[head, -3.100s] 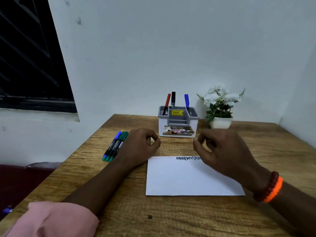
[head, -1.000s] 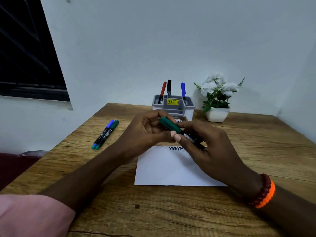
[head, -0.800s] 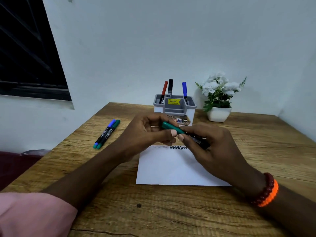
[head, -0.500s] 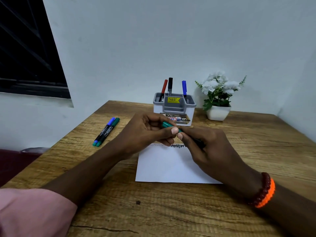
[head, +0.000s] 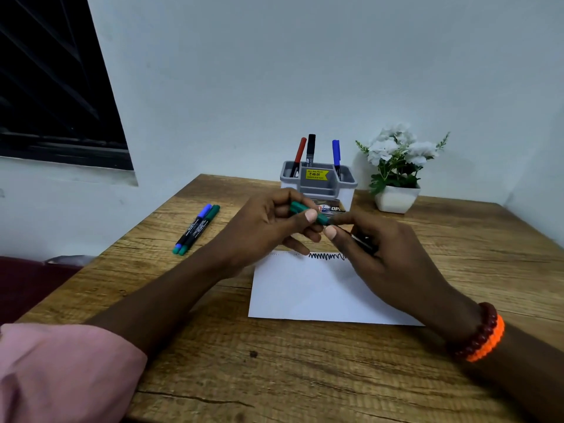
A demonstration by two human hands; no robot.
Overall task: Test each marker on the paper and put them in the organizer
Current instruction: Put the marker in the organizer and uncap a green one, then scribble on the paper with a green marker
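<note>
Hands above paper (head: 317, 291): left hand (head: 262, 227) pinches green cap (head: 308, 212), right hand (head: 384, 257) grips marker barrel (head: 361, 243), likely uncapping for testing.

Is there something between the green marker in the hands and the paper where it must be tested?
Nothing visible. The green marker is held in the left hand and right hand just above the paper, whose bare part lies open below.

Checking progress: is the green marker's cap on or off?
On: the cap meets the marker between both hands, no tip showing.
</note>
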